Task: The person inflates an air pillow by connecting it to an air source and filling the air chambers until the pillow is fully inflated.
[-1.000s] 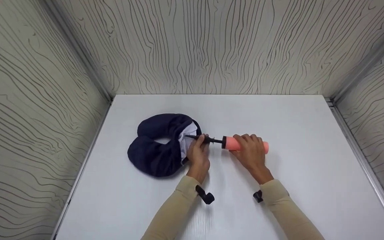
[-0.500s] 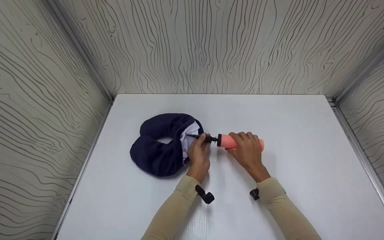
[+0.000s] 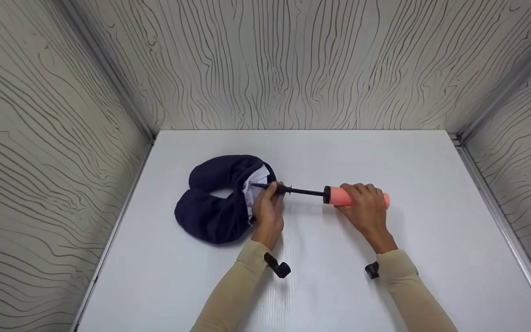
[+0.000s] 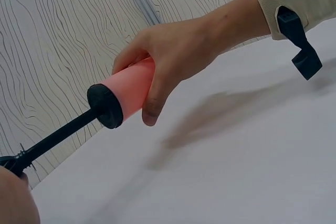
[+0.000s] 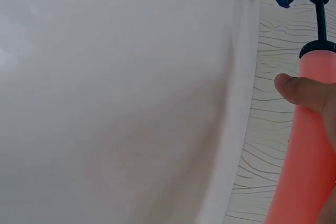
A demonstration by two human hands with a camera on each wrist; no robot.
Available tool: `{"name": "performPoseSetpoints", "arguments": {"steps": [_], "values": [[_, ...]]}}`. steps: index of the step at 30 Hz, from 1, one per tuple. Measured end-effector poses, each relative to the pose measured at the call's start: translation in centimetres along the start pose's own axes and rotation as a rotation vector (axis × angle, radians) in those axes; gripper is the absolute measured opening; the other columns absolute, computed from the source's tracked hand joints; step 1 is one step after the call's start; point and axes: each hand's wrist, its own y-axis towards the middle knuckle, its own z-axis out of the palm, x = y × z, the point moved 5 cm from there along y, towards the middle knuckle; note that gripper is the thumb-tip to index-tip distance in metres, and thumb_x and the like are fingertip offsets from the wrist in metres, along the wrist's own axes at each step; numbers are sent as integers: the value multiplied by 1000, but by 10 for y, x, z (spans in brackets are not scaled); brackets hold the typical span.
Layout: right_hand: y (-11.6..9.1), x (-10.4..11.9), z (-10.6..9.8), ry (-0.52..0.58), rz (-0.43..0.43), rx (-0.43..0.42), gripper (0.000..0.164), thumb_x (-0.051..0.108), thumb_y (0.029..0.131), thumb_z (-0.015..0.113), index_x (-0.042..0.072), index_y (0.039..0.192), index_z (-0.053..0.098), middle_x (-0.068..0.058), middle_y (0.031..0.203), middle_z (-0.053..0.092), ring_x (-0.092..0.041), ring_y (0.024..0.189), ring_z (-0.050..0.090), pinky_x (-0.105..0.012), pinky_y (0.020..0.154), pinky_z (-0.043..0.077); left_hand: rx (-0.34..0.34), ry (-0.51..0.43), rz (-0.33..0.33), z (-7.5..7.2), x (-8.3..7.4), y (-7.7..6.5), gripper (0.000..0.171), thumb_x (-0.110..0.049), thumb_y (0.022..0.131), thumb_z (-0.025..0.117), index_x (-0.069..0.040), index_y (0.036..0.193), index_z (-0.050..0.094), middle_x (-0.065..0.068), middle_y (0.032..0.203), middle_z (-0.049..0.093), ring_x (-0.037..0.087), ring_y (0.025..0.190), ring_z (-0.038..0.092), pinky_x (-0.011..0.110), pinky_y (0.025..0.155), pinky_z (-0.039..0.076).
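One pump (image 3: 330, 195) is held by two hands (image 3: 268, 214) (image 3: 364, 207); one table (image 3: 330, 272) is seen beneath it, one pillow (image 3: 212, 221) at its nozzle (image 3: 260, 186), two sleeves (image 3: 233, 290) (image 3: 416, 295) and two wrist mounts (image 3: 284, 269) (image 3: 372, 270) nearer, three walls (image 3: 265, 64) (image 3: 49, 161) (image 3: 528, 152) around

white tabletop (image 3: 427, 184) | wood-grain back wall (image 3: 265, 64) | matching side walls (image 3: 39, 161) | grey corner strips (image 3: 105, 69)

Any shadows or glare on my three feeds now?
Left wrist: the right hand casts a soft shadow on the white table; right wrist: a broad brownish shadow on the table, pale glare at upper left; head: fairly even light, the pink pump clear.
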Motion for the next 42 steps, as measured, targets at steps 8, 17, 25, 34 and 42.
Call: {"name": "performPoseSetpoints", "arguments": {"steps": [8, 17, 25, 34, 42], "values": [[6, 20, 6, -16, -32, 2, 60, 28, 73, 101, 14, 126, 76, -15, 116, 77, -40, 107, 66, -56, 96, 53, 2, -10, -14, -3, 5, -3, 5, 4, 100, 65, 2, 98, 69, 7, 88, 74, 18, 90, 74, 42, 108, 59], [22, 66, 24, -71, -79, -10, 57, 26, 75, 100, 13, 124, 75, -14, 111, 77, -39, 102, 67, -54, 91, 54, -11, 1, 18, 0, 8, -6, 5, 2, 99, 69, 3, 104, 67, 5, 88, 75, 16, 89, 76, 37, 102, 62], [26, 74, 25, -63, -101, -5, 59, 26, 73, 101, 14, 125, 75, -13, 111, 77, -38, 100, 66, -54, 92, 56, -10, -4, -7, 1, 5, -3, 4, 1, 99, 69, 5, 101, 69, 7, 87, 74, 16, 88, 76, 36, 100, 63], [12, 42, 11, -47, -55, 11, 63, 28, 71, 102, 16, 126, 75, -13, 113, 77, -39, 103, 67, -56, 95, 56, -31, 9, -10, -1, 2, 1, 4, 3, 98, 70, 3, 94, 72, 10, 84, 75, 21, 88, 77, 43, 101, 62], [-1, -4, -9, -31, -7, -15, 62, 23, 70, 103, 14, 124, 75, -17, 114, 77, -41, 106, 66, -57, 95, 53, -40, -1, -2, -3, -5, 4, 5, 4, 99, 68, 2, 95, 72, 10, 88, 76, 20, 90, 77, 43, 104, 61]]}}
